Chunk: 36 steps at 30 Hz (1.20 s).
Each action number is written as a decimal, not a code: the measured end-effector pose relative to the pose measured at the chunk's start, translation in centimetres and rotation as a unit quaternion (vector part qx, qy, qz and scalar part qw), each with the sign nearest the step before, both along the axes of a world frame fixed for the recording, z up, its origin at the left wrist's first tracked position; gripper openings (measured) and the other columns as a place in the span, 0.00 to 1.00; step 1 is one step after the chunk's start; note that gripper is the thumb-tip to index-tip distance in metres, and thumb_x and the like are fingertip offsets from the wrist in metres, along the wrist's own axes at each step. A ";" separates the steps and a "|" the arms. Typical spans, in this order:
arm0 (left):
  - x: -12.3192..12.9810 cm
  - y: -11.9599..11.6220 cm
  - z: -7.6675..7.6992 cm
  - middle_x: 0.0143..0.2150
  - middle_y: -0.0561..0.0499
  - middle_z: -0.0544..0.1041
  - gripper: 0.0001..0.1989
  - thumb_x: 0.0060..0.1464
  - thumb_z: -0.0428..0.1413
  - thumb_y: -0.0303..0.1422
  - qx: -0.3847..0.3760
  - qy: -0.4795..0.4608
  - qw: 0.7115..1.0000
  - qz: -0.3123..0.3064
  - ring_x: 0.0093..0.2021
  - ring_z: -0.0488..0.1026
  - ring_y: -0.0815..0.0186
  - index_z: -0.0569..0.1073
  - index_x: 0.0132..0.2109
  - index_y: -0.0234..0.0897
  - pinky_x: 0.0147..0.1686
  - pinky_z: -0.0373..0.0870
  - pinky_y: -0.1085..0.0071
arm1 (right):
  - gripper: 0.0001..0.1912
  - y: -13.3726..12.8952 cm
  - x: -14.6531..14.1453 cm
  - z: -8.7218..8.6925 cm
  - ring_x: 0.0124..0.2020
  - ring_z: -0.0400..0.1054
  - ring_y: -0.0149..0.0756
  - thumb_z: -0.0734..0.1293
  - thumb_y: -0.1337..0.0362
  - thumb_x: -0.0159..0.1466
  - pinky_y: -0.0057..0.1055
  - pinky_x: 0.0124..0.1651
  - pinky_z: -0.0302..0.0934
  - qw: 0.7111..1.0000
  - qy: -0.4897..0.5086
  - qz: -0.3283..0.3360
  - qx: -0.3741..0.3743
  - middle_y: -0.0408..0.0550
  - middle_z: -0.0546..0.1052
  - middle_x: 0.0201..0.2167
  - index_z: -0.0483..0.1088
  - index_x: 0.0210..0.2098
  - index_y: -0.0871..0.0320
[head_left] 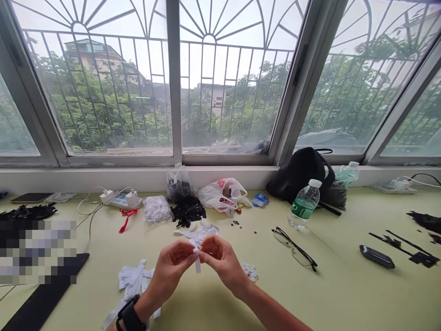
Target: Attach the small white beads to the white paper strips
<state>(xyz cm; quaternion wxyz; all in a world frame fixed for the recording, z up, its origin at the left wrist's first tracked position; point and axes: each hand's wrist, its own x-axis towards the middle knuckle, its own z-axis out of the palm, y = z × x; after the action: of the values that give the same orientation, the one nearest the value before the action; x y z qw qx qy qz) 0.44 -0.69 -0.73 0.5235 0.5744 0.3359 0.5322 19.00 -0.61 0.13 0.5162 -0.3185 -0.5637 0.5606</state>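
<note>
a narrow white fabric strip [197, 265] is hanging between the left hand [168, 272] and the right hand [220, 263], and both hands are pinching it where their fingertips are meeting. its long axis is running nearly upright in the view, with the free end dropping below the fingers toward the person. neither hand is clearly nearer, since each is gripping it from its own side. the left fingers [189, 253] and the right fingers [208, 248] are closed together and clamped on the strip, hiding the exact grip. a loose tangle of white strips [197, 236] is lying just beyond the fingers, though i cannot tell whether it is joined to the held strip. a heap of white strips [132, 280] is resting on the worktop [206, 301] below and left of the left hand, whose wrist is wearing a black watch [130, 315]. a cluster of small white buttons [250, 272] is sitting just right of the right hand, and a few dark buttons [236, 224] are lying beyond the fingers, with glasses [294, 248] farther right.
</note>
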 end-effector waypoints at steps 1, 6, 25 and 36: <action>-0.1 -0.1 -0.1 0.38 0.48 0.82 0.11 0.52 0.70 0.37 -0.002 0.003 1.000 -0.003 0.40 0.80 0.57 0.80 0.40 0.39 0.44 0.79 0.63 | 0.19 -0.1 0.0 -0.1 0.34 0.72 0.37 0.80 0.52 0.57 0.36 0.41 0.69 1.000 -0.001 -0.003 0.000 0.44 0.76 0.32 0.72 0.37 0.55; -0.2 -0.5 -0.1 0.37 0.49 0.83 0.10 0.52 0.70 0.36 0.000 0.010 1.000 -0.005 0.40 0.81 0.57 0.81 0.39 0.39 0.45 0.79 0.63 | 0.16 -0.3 0.3 -0.3 0.36 0.72 0.37 0.79 0.54 0.59 0.35 0.42 0.69 1.000 -0.006 -0.013 0.007 0.45 0.77 0.33 0.73 0.38 0.55; -0.1 -1.0 -0.3 0.38 0.47 0.83 0.08 0.56 0.68 0.34 0.036 0.033 0.999 0.013 0.40 0.81 0.59 0.81 0.40 0.36 0.44 0.81 0.64 | 0.13 -1.0 0.7 0.1 0.36 0.71 0.35 0.77 0.58 0.61 0.34 0.42 0.68 1.000 -0.024 0.014 0.012 0.44 0.76 0.33 0.73 0.38 0.57; -0.2 -1.3 -0.2 0.39 0.48 0.84 0.06 0.59 0.65 0.34 0.092 0.099 0.988 0.069 0.40 0.81 0.61 0.82 0.43 0.38 0.43 0.79 0.66 | 0.12 -1.6 0.9 0.7 0.41 0.75 0.39 0.76 0.60 0.63 0.38 0.48 0.69 0.999 -0.025 0.030 0.007 0.47 0.80 0.37 0.72 0.41 0.55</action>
<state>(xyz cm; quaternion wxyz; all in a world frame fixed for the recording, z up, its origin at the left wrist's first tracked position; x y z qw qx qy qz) 0.21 -1.96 -0.91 0.3946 0.6456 0.3745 0.5358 19.85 -2.20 0.86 0.4870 -0.3114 -0.5899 0.5638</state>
